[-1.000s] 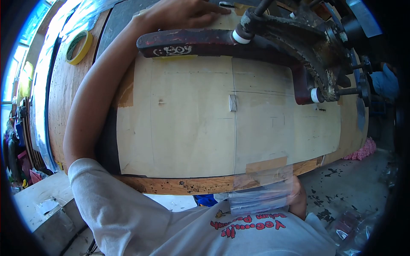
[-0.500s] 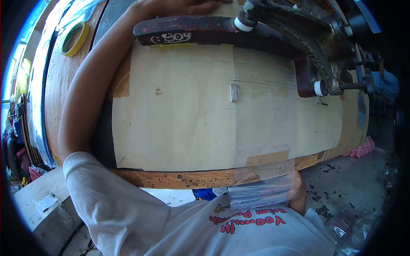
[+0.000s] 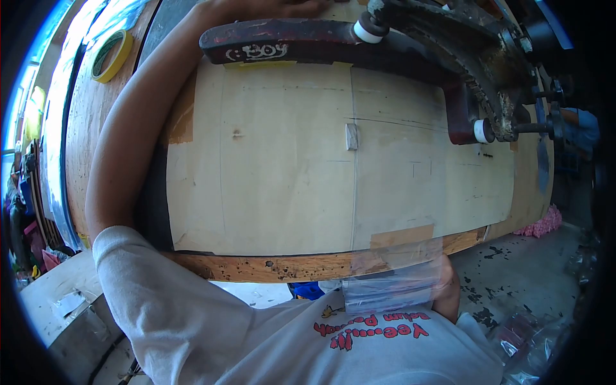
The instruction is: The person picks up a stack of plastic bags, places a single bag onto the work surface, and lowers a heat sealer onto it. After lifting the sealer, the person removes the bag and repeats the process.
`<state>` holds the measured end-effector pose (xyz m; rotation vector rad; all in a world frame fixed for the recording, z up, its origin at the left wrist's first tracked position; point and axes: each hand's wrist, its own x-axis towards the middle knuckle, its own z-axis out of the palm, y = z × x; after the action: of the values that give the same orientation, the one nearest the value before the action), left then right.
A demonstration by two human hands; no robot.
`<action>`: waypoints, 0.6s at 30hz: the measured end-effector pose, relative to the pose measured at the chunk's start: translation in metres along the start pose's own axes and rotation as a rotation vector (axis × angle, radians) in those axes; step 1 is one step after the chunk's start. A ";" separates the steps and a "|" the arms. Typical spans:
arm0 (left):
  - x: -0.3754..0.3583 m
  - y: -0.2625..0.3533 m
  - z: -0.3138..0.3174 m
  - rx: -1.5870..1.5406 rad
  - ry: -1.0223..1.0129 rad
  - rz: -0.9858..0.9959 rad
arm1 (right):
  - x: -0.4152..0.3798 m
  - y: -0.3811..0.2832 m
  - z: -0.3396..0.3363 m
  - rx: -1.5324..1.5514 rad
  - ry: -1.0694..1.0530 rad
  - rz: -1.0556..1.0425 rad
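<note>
At the top edge my left hand [image 3: 298, 9] is partly cut off by the frame, beyond a dark red bar [image 3: 282, 46] with white hand-written letters. Its visible fingers lie stretched out, and nothing shows in them. The bar is part of a machine with a worn metal arm [image 3: 443, 48] and white round fittings [image 3: 367, 32]. Below it lies a pale board [image 3: 282, 173] with pencil lines and a small whitish block [image 3: 351, 136]. Clear plastic sheets [image 3: 391, 289] hang over the front edge. My right arm is bent behind them; the hand itself is hidden.
A roll of yellow tape [image 3: 124, 56] lies on the wooden surface to the left. On the floor at right are a pink bundle [image 3: 544, 222] and clear plastic bags [image 3: 526, 346]. The wooden front edge [image 3: 289, 269] runs close to my shirt.
My left hand has shifted slightly left along the top edge, and less of its fingers shows. The view has tilted a little; the machine, board and plastic sheets stay in place.
</note>
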<state>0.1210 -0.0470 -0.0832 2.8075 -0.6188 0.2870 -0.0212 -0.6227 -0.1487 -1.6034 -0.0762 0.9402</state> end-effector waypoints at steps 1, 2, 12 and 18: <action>0.000 0.003 -0.002 -0.001 -0.011 -0.012 | 0.001 0.001 0.001 -0.001 0.001 0.002; 0.000 0.000 -0.002 0.000 -0.005 -0.005 | 0.002 0.002 0.001 -0.001 -0.002 0.003; 0.000 0.001 -0.005 -0.071 -0.060 -0.107 | 0.009 0.006 0.001 -0.029 -0.087 -0.032; -0.003 -0.017 0.001 -0.218 0.180 -0.134 | 0.028 0.007 -0.005 -0.114 -0.258 -0.151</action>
<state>0.1261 -0.0315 -0.0885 2.5637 -0.3943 0.4131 -0.0026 -0.6136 -0.1694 -1.5477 -0.4309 1.0345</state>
